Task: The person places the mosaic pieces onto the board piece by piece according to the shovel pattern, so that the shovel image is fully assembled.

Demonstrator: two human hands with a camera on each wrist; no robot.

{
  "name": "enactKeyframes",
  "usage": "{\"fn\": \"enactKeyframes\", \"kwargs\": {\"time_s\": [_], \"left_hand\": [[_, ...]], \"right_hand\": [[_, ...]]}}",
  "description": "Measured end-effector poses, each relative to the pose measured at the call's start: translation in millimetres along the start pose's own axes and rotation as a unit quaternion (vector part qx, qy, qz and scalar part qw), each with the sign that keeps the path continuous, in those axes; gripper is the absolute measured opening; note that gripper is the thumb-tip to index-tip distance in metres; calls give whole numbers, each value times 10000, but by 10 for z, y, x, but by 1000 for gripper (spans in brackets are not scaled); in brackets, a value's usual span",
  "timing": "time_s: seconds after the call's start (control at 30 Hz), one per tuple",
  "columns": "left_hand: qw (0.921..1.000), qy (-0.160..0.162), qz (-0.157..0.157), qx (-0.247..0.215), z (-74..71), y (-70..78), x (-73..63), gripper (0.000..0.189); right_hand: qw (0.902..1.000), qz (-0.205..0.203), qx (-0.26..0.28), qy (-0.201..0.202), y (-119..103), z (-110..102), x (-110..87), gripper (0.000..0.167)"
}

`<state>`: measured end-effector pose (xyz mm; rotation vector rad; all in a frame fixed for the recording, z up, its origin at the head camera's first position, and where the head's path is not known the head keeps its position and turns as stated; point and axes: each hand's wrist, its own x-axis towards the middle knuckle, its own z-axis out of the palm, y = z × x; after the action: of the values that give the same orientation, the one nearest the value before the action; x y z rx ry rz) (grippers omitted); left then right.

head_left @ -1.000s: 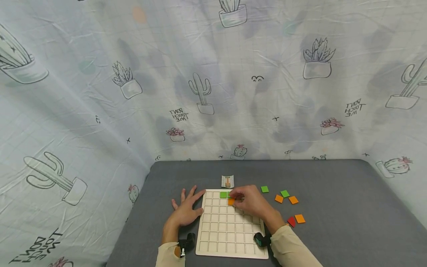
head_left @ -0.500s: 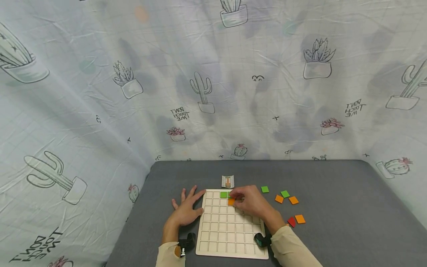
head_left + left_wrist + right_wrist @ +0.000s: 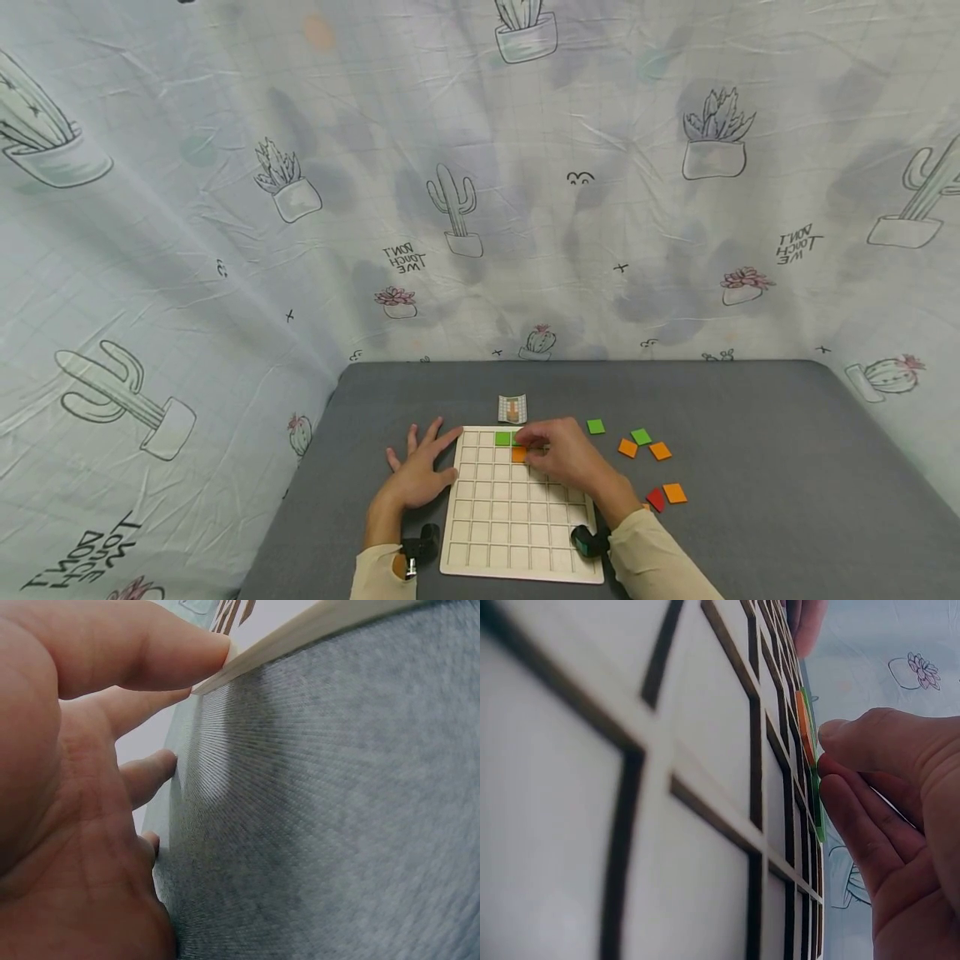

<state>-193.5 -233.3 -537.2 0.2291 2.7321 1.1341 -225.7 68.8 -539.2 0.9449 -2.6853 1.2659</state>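
Observation:
My right hand [image 3: 562,454] is over the far part of a pale gridded board [image 3: 498,533]. Its thumb and fingertips are right at an orange square tile [image 3: 519,454] in the second row. Green tiles [image 3: 502,438] lie along the far row, partly hidden by this hand. In the right wrist view, the thumb tip is beside the orange tile [image 3: 805,727], and the fingers extend close over the green strip [image 3: 820,814]. With fingers spread, my left hand [image 3: 417,473] rests on the table at the board's left edge. Its thumb touches the board's side [image 3: 247,656] in the left wrist view.
A small printed card [image 3: 512,408] with a grid pattern lies behind the board. To the right are loose green tiles [image 3: 596,427], orange tiles [image 3: 674,493] and a red piece [image 3: 656,499] on the grey table [image 3: 765,467]. A cactus-print curtain [image 3: 615,208] hangs behind.
The orange tile by my right thumb has shifted very slightly left. Both hands stay nearly where they were.

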Motion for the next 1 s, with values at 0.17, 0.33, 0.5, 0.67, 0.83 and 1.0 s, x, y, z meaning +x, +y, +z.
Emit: {"fn": "enactKeyframes", "kwargs": {"time_s": [0.17, 0.33, 0.5, 0.67, 0.83, 1.0], "left_hand": [[10000, 5, -17, 19, 1, -5, 0, 70], [10000, 4, -25, 30, 3, -13, 2, 71], [10000, -2, -34, 31, 1, -11, -3, 71], [10000, -11, -25, 15, 1, 1, -8, 70], [10000, -1, -4, 18, 6, 11, -11, 70], [10000, 20, 11, 38, 10, 20, -11, 70]], "right_hand": [[10000, 18, 31, -28, -5, 6, 1, 27], [9999, -13, 107, -48, -12, 9, 12, 27], [9998, 26, 166, -87, -24, 10, 15, 26], [9999, 43, 95, -20, -33, -1, 0, 26], [9993, 122, 363, -55, -38, -69, -70, 25], [9958, 509, 730, -202, -56, -230, -206, 30]]}}
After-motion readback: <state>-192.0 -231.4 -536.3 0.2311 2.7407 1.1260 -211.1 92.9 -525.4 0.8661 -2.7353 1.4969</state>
